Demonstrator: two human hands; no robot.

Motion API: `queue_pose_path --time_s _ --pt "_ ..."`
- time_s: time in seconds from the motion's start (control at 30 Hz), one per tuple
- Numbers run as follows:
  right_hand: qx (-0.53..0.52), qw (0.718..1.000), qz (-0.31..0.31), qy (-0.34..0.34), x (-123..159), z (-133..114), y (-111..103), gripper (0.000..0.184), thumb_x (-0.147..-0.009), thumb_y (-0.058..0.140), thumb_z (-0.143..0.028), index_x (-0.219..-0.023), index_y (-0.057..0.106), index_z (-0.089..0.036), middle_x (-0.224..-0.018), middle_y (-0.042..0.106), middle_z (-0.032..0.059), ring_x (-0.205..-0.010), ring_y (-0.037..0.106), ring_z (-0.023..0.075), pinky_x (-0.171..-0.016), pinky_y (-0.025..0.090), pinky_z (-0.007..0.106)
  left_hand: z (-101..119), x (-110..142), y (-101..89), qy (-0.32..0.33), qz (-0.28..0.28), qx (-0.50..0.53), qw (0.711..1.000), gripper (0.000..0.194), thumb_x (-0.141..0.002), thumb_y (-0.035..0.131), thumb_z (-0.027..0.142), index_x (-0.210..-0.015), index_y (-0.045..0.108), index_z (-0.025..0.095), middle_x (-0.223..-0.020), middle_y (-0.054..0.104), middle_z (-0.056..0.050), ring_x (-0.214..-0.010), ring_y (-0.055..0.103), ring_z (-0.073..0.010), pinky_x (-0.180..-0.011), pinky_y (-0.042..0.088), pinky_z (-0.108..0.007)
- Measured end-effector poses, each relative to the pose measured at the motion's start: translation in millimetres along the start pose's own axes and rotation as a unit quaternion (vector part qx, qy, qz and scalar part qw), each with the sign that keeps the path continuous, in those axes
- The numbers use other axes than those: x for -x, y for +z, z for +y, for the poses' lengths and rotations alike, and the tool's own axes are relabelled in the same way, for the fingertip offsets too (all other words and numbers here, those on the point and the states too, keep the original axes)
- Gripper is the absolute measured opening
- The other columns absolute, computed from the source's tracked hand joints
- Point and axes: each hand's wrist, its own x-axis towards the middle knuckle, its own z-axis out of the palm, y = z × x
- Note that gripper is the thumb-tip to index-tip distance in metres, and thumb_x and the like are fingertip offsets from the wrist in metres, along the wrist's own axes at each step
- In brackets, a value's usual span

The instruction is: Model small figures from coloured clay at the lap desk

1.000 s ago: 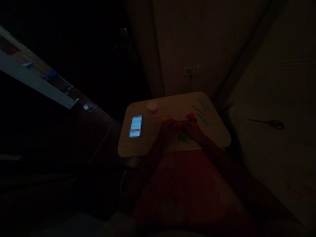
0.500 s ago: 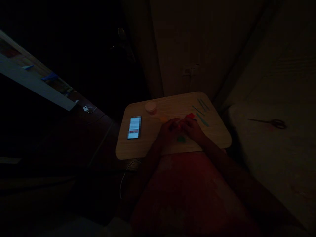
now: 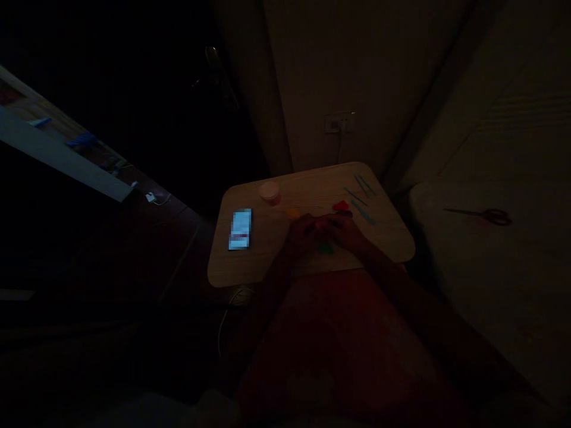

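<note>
In dim light my left hand (image 3: 302, 233) and my right hand (image 3: 342, 230) meet over a small wooden table (image 3: 263, 261). The fingers of both are bent together around a small reddish-pink lump (image 3: 319, 224), mostly hidden by them; its kind is unclear. Just past my right hand lie a bright red soft-looking piece (image 3: 341, 205) and a dark piece (image 3: 345, 214). An orange-yellow piece (image 3: 292, 213) lies beyond my left hand. A green piece (image 3: 325, 248) sits on the tabletop just nearer than my fingers.
A lit phone (image 3: 241, 229) lies at the table's left, near a lidded round tub (image 3: 270, 193). Several thin blue-green strips (image 3: 363, 211) lie at the right. Scissors (image 3: 491, 216) rest on a pale surface further right. A wall socket (image 3: 339, 123) holds a plug with a cable.
The red piece beyond my right hand shows more fully now. My hands stay together, with a slight shift of the fingers. The whole view has shifted slightly.
</note>
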Motion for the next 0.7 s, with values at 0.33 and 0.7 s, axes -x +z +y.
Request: queue_pose_path --time_s 0.33,0.7 --pt "0.03 0.999 -0.005 -0.021 -0.4 3.3 -2.1 0.046 -0.096 0.061 -0.06 -0.091 0.078 -0.017 -0.08 0.074 0.007 -0.074 0.064 0.0201 -0.067 0.051 0.031 5.6 1.3 -2.0 0.02 0.038 -0.015 0.999 0.024 -0.101 0.066 0.035 -0.091 0.078 0.016 -0.087 0.073 -0.005 -0.081 0.065 -0.0181 -0.079 0.052 -0.032" --pt "-0.017 0.999 0.008 -0.032 -4.1 7.2 0.8 0.05 -0.088 0.074 -0.067 -0.101 0.08 -0.019 -0.098 0.08 0.0097 -0.093 0.073 0.0252 -0.085 0.059 0.038 4.7 0.7 -1.1 0.056 0.016 0.015 0.998 0.038 -0.106 0.057 0.045 -0.126 0.078 0.02 -0.098 0.074 -0.009 -0.091 0.067 -0.0212 -0.084 0.054 -0.036"
